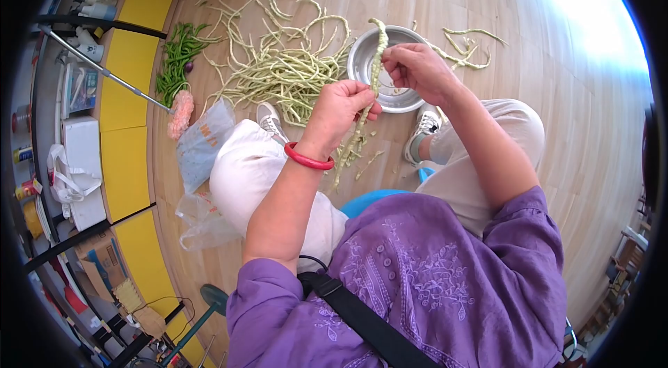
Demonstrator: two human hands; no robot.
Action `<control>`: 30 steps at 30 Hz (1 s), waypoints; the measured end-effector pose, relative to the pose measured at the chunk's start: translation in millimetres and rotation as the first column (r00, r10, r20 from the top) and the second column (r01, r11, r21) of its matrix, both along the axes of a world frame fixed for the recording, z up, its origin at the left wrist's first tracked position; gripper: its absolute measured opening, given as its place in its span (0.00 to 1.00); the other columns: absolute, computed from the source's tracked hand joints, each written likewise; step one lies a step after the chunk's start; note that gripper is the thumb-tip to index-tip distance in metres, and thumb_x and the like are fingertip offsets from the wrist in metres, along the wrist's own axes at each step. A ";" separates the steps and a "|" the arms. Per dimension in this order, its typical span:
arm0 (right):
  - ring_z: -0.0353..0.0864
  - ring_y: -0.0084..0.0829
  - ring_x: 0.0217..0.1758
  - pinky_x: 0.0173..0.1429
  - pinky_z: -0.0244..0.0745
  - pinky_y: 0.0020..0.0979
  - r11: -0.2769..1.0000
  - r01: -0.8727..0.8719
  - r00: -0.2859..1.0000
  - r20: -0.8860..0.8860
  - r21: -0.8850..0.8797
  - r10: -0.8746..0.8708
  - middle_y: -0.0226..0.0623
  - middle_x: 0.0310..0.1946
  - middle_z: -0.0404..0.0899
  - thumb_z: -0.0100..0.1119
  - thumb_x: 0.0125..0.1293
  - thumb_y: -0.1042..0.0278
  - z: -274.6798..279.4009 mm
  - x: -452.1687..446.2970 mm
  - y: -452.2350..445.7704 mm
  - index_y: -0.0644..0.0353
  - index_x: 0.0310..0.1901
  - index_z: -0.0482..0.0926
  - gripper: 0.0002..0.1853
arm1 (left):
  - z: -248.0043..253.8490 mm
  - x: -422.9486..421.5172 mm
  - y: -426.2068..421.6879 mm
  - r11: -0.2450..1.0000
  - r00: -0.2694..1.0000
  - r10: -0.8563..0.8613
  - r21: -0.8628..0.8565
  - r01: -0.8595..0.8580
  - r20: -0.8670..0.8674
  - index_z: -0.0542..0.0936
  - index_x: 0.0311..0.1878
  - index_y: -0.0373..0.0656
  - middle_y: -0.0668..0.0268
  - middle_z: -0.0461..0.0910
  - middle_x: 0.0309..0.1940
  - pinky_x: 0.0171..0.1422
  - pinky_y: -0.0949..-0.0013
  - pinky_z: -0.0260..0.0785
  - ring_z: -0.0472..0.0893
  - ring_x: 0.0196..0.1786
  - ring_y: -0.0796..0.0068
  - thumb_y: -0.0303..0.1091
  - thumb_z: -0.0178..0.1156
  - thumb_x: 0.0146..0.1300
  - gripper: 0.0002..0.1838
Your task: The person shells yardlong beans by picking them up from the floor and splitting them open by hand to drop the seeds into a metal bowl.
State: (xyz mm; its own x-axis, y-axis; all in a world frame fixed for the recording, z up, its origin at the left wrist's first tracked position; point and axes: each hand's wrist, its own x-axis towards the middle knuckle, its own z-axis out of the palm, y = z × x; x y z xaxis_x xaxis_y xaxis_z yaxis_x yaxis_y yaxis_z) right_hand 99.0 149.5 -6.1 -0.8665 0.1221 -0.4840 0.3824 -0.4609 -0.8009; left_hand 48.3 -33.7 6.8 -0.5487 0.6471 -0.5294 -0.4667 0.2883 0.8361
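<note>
A long pale-green yardlong bean hangs in front of me, its lumpy upper end raised and its tail pointing down. My left hand, with a red bangle on the wrist, pinches it around the middle. Higher up, the fingertips of my right hand are closed on the same bean. Behind it, partly covered by my hands, is a metal basin with a few small bits inside. Left of the basin lies a big tangled pile of yardlong beans. Broken bean pieces are scattered on the floor below my left hand.
Green peppers lie by the yellow cabinets on the left. Near my left knee are a plastic bag and a pink fluffy duster. A few loose beans rest right of the basin. My shoes flank the basin's near side.
</note>
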 end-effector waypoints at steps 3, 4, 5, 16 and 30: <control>0.70 0.15 0.25 0.30 0.66 0.19 0.972 -0.187 0.982 0.011 0.144 0.187 0.26 0.23 0.74 0.58 0.59 0.65 4.5 3.3 -9.9 0.62 0.33 0.80 0.09 | -2.0 -2.4 -2.1 0.992 0.996 0.092 0.087 -0.092 0.005 0.77 0.34 0.37 0.63 0.80 0.24 0.32 0.76 0.67 0.77 0.25 0.78 0.30 0.55 0.62 0.06; 0.71 0.15 0.26 0.31 0.67 0.20 0.949 -0.245 0.969 0.007 0.200 0.249 0.26 0.24 0.75 0.59 0.58 0.65 4.5 4.8 -12.3 0.63 0.34 0.81 0.09 | -3.3 -2.9 -2.1 0.984 0.990 0.136 0.109 -0.139 0.031 0.77 0.34 0.36 0.63 0.79 0.24 0.31 0.75 0.67 0.76 0.24 0.76 0.29 0.56 0.62 0.06; 0.70 0.16 0.26 0.31 0.67 0.20 0.942 -0.248 0.967 -0.006 0.226 0.256 0.26 0.23 0.75 0.59 0.58 0.65 4.5 5.4 -14.7 0.63 0.33 0.81 0.09 | -4.4 -4.1 -2.7 0.985 0.990 0.135 0.103 -0.138 0.032 0.77 0.34 0.36 0.63 0.79 0.24 0.30 0.75 0.67 0.76 0.24 0.77 0.29 0.57 0.61 0.06; 0.68 0.16 0.22 0.27 0.64 0.21 0.904 -0.214 0.976 0.035 0.370 0.216 0.28 0.19 0.73 0.55 0.57 0.67 -2.5 4.0 -20.5 0.66 0.27 0.79 0.10 | -13.3 -0.3 -0.5 0.989 0.992 0.122 0.081 -0.121 -0.007 0.78 0.36 0.36 0.63 0.81 0.27 0.32 0.77 0.69 0.79 0.28 0.78 0.30 0.58 0.61 0.06; 0.72 0.18 0.31 0.34 0.70 0.23 0.923 -0.303 0.953 0.057 0.239 0.298 0.26 0.27 0.74 0.57 0.61 0.60 -15.2 6.4 -21.5 0.60 0.34 0.78 0.11 | -21.2 4.1 -4.9 0.994 0.995 0.093 0.052 -0.095 0.029 0.78 0.35 0.37 0.65 0.80 0.28 0.34 0.76 0.70 0.78 0.29 0.78 0.29 0.59 0.59 0.05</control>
State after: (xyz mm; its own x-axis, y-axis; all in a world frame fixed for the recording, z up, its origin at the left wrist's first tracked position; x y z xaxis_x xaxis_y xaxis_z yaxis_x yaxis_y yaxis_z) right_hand 105.4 128.1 -21.3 -0.8717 -0.0270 -0.4892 0.4888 -0.1156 -0.8647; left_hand 52.4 -38.6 -14.4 -0.5946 0.6211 -0.5105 -0.5117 0.1975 0.8362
